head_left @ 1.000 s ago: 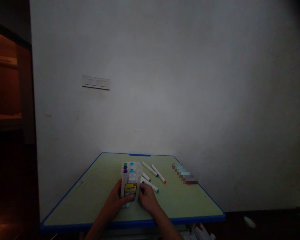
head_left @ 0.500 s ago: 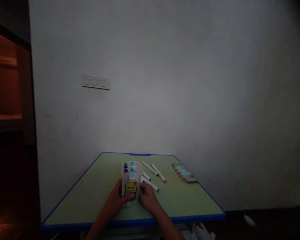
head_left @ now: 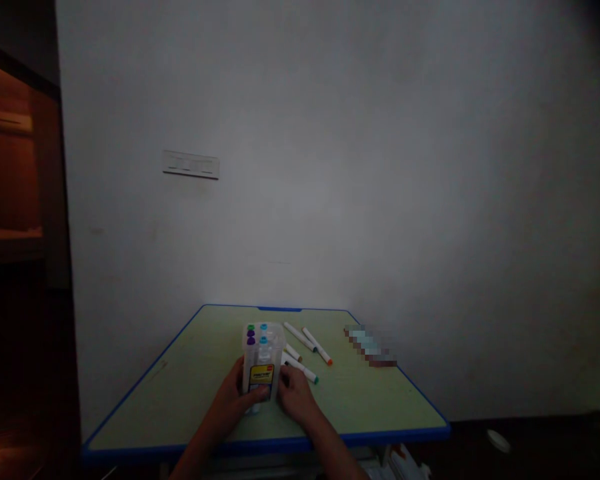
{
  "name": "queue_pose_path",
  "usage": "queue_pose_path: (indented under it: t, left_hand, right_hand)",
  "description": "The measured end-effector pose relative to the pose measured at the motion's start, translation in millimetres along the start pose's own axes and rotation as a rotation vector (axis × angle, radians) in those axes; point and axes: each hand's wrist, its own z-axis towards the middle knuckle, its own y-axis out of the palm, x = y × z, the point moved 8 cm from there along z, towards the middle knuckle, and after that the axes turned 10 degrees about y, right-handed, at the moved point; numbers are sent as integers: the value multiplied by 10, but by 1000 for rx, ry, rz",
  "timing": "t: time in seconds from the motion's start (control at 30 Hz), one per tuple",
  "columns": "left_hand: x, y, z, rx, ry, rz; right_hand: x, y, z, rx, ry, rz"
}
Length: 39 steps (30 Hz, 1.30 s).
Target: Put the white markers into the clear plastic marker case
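Note:
A clear plastic marker case [head_left: 263, 353] with a yellow and dark label is held upright, slightly tilted, over the near middle of the table. Several markers stand inside it, with green, purple and light blue ends showing at the top. My left hand [head_left: 234, 395] wraps round its left side, the thumb across the label. Against the case's right side is my right hand [head_left: 295, 395], its fingers curled and partly hidden. Just beyond it lie loose white markers, among them a green-ended marker [head_left: 303, 370] and an orange-ended marker [head_left: 317, 347].
The pale green table [head_left: 370, 407] has a blue rim and meets a grey wall [head_left: 330, 167]. A pixelated flat object [head_left: 370, 347] lies at the table's right edge. Left is a doorway, and a small white item [head_left: 499, 441] is on the floor at right.

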Motion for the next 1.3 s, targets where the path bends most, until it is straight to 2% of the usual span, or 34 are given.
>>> queue_pose_path:
  t: [0.23, 0.43, 1.0, 1.3]
  left_hand:
    - [17, -9, 6, -3, 25, 11]
    - [27, 14, -2, 1, -32, -13]
    - [64, 13, -4, 0, 16, -11]
    - [-1, -7, -7, -18, 22, 19]
  right_hand:
    - [0, 8, 0, -6, 11, 13]
    - [-15, -2, -5, -3, 14, 14]
    - [-19, -16, -16, 9, 18, -4]
    - [-76, -30, -36, -8, 17, -6]
